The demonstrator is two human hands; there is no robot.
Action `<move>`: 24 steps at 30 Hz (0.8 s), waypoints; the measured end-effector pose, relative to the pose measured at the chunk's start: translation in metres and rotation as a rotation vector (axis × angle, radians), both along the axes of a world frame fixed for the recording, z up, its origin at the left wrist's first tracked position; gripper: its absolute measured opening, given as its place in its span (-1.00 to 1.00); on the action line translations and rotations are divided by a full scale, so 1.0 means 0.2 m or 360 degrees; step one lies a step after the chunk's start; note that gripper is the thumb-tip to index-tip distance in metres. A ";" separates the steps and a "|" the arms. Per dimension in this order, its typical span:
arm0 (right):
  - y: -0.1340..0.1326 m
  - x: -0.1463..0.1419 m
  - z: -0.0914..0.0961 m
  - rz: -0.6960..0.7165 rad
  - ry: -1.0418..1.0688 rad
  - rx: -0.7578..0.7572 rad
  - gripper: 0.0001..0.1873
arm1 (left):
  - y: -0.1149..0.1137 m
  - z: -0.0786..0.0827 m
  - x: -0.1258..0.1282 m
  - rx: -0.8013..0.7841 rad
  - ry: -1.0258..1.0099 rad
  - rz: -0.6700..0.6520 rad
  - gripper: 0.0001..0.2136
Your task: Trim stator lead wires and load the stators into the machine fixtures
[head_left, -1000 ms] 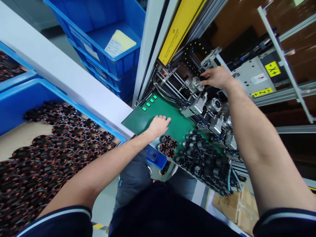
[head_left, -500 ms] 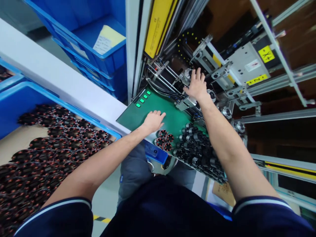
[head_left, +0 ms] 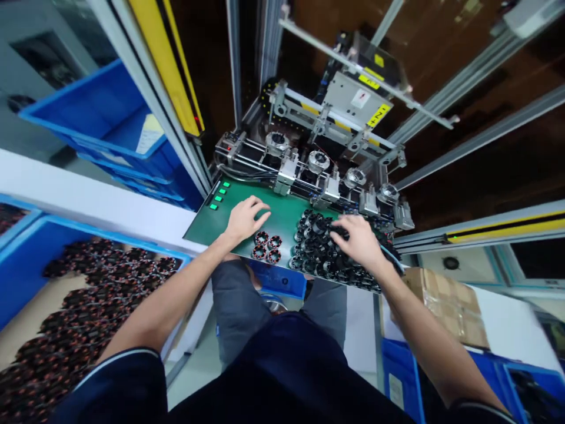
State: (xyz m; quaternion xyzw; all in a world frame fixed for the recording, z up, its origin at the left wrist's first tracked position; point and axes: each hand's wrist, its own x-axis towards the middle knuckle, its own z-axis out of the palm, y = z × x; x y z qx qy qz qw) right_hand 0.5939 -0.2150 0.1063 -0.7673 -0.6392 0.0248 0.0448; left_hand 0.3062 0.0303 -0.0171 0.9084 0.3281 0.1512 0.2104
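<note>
My left hand (head_left: 245,220) hovers over the green work surface (head_left: 203,227), fingers apart and nothing in them. Just to its right lies a small group of ring-shaped motor stators (head_left: 267,247) with copper-coloured windings. My right hand (head_left: 358,238) is over a dense pile of black and silver cylindrical parts (head_left: 315,244). Its thumb and fingers are apart, and no part shows between them; whether the fingertips touch the pile I cannot tell. Behind both hands stands a machine fixture with several round metal holders (head_left: 318,161), each seemingly with a ring-shaped part in it.
At left, a large blue bin (head_left: 48,227) holds many stators (head_left: 101,282). Stacked blue crates (head_left: 106,141) stand beyond the yellow light-curtain post (head_left: 170,65). Green lit buttons (head_left: 219,196) are at the surface's left end. A cardboard box (head_left: 450,300) sits at right.
My right hand has come back from the fixture to the pile of black parts. My left hand stays over the green surface near the stators. The head view has turned right.
</note>
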 end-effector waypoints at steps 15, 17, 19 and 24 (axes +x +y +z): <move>-0.14 -0.22 -0.31 -0.0006 -0.0039 -0.0374 -0.70 | -0.72 0.08 0.44 0.0206 0.0296 -0.0490 -0.82; -0.19 -0.19 -0.26 0.0001 0.0017 -0.0292 -0.73 | -0.73 0.11 0.42 0.0214 0.0306 -0.0476 -0.86; -0.25 -0.12 -0.20 -0.0028 0.0066 -0.0181 -0.74 | -0.73 0.15 0.41 0.0204 0.0268 -0.0422 -0.84; -0.35 0.21 -0.01 -0.0116 0.0583 0.0411 -0.71 | -0.67 0.33 0.49 -0.0178 -0.0278 -0.0094 -0.81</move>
